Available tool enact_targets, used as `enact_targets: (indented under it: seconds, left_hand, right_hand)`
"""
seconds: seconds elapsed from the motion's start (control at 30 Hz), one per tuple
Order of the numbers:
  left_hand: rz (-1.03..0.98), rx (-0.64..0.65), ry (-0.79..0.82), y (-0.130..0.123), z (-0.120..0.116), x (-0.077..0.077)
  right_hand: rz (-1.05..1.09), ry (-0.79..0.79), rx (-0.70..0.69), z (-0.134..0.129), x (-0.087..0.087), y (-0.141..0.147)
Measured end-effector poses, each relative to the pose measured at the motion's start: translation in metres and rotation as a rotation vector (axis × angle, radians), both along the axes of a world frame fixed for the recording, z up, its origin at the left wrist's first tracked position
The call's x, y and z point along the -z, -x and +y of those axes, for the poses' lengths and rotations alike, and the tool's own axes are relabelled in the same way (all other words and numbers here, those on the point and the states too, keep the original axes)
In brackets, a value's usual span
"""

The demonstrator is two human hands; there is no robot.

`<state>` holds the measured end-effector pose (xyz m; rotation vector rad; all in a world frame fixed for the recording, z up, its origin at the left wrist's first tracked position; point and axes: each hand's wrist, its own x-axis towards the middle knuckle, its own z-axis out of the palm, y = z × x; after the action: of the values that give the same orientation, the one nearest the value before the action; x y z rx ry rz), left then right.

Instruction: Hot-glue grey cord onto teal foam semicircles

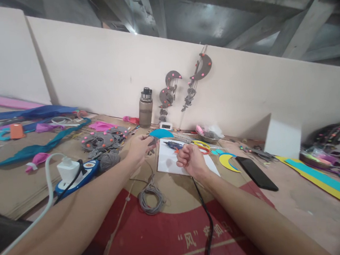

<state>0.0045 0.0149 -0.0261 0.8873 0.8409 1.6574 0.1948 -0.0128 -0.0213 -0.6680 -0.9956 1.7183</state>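
My left hand [142, 149] is pinched closed at the left edge of a white sheet [168, 161]. A small dark grey piece [154, 142] shows at its fingertips; its kind is hard to tell. My right hand [192, 160] is curled closed above the sheet's right part, and whatever its fingers hold is hidden. Just behind it lies a blue glue gun [174, 145] with a black nozzle. A black cord [208, 219] runs from beneath my right hand toward me. Below my left hand rests a coil of grey cord [151, 199]. A teal felt piece [161, 134] touches the sheet's far edge.
Yellow-handled scissors [201, 145], a yellow crescent [229, 162] and a black phone [256, 173] lie at right. Grey felt and yarn [109, 160], a blue power strip [79, 183] and a bottle [146, 109] stand left and behind. Grey moon hangings [203, 67] hang on the wall.
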Motion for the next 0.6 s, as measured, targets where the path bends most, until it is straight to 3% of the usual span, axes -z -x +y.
enact_targets:
  seconds: [0.1,0.2,0.3,0.37,0.47,0.6]
  left_hand:
    - [-0.002,0.002,-0.002,0.001,0.001,0.001]
    - [0.0,-0.004,0.005,0.001,0.0,0.0]
    - [0.007,-0.013,0.008,0.0,-0.001,-0.002]
    - [0.016,-0.021,0.008,0.001,-0.002,-0.002]
    - [0.051,-0.04,-0.009,0.001,0.0,-0.001]
    - [0.1,-0.045,-0.041,0.0,0.003,0.003]
  right_hand:
    - [-0.109,-0.05,0.058,0.002,0.002,0.003]
    - [-0.292,-0.278,0.275,0.009,0.004,-0.002]
    - [-0.667,-0.55,0.579,0.02,0.007,-0.015]
    - [-0.967,-0.61,0.734,0.026,0.009,-0.023]
    - [-1.328,-0.506,0.732,0.029,0.015,-0.026]
    - [-1.485,-0.467,0.685,0.028,0.025,-0.016]
